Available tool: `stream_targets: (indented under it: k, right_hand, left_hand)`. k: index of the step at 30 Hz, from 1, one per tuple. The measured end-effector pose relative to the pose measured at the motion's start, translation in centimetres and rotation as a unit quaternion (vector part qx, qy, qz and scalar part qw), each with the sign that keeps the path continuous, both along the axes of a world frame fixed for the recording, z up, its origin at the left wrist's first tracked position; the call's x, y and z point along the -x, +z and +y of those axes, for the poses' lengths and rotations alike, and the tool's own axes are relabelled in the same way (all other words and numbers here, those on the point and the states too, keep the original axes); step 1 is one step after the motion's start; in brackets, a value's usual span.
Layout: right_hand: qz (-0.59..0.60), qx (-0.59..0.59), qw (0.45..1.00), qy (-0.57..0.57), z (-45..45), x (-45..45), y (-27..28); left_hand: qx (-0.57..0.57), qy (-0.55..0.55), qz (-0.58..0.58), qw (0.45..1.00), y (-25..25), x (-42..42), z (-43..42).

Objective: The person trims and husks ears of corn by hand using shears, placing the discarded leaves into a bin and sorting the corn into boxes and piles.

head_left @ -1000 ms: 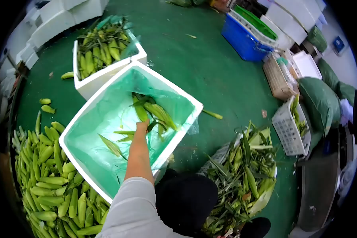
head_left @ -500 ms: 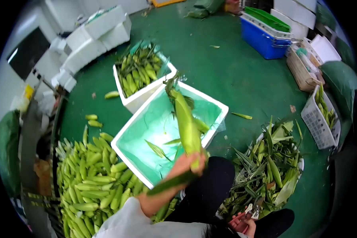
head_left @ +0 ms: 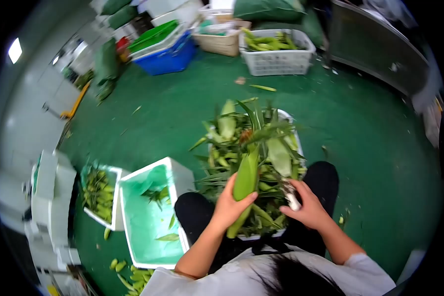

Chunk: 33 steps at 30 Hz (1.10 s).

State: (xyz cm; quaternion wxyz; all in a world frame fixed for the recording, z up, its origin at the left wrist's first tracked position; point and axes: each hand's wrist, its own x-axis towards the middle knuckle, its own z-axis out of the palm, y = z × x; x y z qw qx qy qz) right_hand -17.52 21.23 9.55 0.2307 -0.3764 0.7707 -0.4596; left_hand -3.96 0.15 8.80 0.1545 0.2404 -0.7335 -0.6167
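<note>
A green ear of corn (head_left: pixel 246 175) in its husk stands nearly upright in my left hand (head_left: pixel 231 202), which is wrapped round its lower part. Long leaves and a brownish tuft show near its top. My right hand (head_left: pixel 307 203) is closed on pruning shears (head_left: pixel 290 194), their dark and whitish blade end blurred and their handles hidden in the palm. Both hands are above a white basket (head_left: pixel 295 128) heaped with husks and leaves (head_left: pixel 222 163), between my knees.
To the left stands a white foam box (head_left: pixel 128 212) lined with green plastic, holding a few leaves. Beside it is another foam box with corn (head_left: pixel 98 192). More ears (head_left: pixel 140 281) lie on the floor. A white crate (head_left: pixel 278 61) and blue bin (head_left: pixel 167 56) stand ahead.
My view has turned right. My left hand has carried the corn from over the foam box to above the husk basket. My right hand has come up beside it with the shears.
</note>
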Motion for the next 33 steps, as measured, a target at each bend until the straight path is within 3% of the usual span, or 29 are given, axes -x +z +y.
stream_targets:
  k: [3, 7, 10, 13, 14, 15, 17, 19, 21, 23, 24, 25, 28, 31, 33]
  right_hand:
    - [-0.017, -0.055, 0.998, 0.008, 0.0, 1.8, -1.4]
    - [-0.088, 0.017, 0.989, 0.114, -0.5, 3.5, -4.0]
    - [-0.445, 0.077, 0.875, 0.176, -1.1, 2.6, -4.2]
    - [-0.535, 0.085, 0.819, 0.186, -2.7, 1.0, -6.8]
    - [-0.445, 0.079, 0.874, 0.180, -3.3, 0.4, -6.7]
    - [-0.418, 0.069, 0.888, 0.177, -3.7, 0.3, -5.9]
    - [-0.505, 0.078, 0.852, 0.113, -4.0, -0.3, -5.2]
    - [-0.460, 0.072, 0.876, 0.128, -3.2, -0.4, -4.8]
    - [-0.500, 0.013, 0.853, 0.148, -1.5, -0.7, -2.1]
    - [-0.366, 0.140, 0.893, 0.221, -0.6, -1.9, -2.3]
    - [-0.389, 0.066, 0.893, 0.214, 0.3, -1.9, -1.6]
    - [-0.288, 0.086, 0.929, 0.214, 0.2, -1.8, -2.0]
    - [-0.262, 0.044, 0.922, 0.281, 0.0, 0.2, -2.5]
    - [-0.213, 0.132, 0.919, 0.305, 0.1, 0.1, -2.2]
    - [-0.323, 0.090, 0.896, 0.292, -0.1, -0.3, -1.7]
  left_hand:
    - [0.154, -0.034, -0.127, 0.979, 2.5, -0.2, 1.2]
    - [0.300, -0.055, -0.211, 0.929, 4.4, -1.5, 0.8]
    - [0.347, -0.089, -0.233, 0.904, 6.1, -2.5, 0.4]
    - [0.420, -0.095, -0.279, 0.858, 7.3, -3.0, 0.4]
    - [0.444, -0.093, -0.307, 0.837, 8.0, -2.9, 0.4]
    - [0.434, -0.095, -0.336, 0.831, 8.5, -2.8, 0.2]
    - [0.350, -0.116, -0.262, 0.892, 8.2, -3.2, -1.9]
    - [0.192, -0.135, -0.262, 0.936, 8.9, -3.5, -3.0]
    - [0.091, -0.165, -0.208, 0.960, 8.2, -4.6, -4.6]
    - [-0.052, -0.195, -0.219, 0.955, 7.3, -5.2, -5.7]
    - [-0.075, -0.234, -0.220, 0.944, 6.7, -5.5, -6.2]
    - [-0.106, -0.276, -0.222, 0.929, 6.2, -5.5, -6.4]
    - [-0.212, -0.387, -0.204, 0.874, 4.6, -4.8, -6.9]
    - [-0.370, -0.403, -0.243, 0.801, 3.4, -4.3, -5.6]
    - [-0.403, -0.444, -0.211, 0.772, 1.1, -4.6, -4.6]
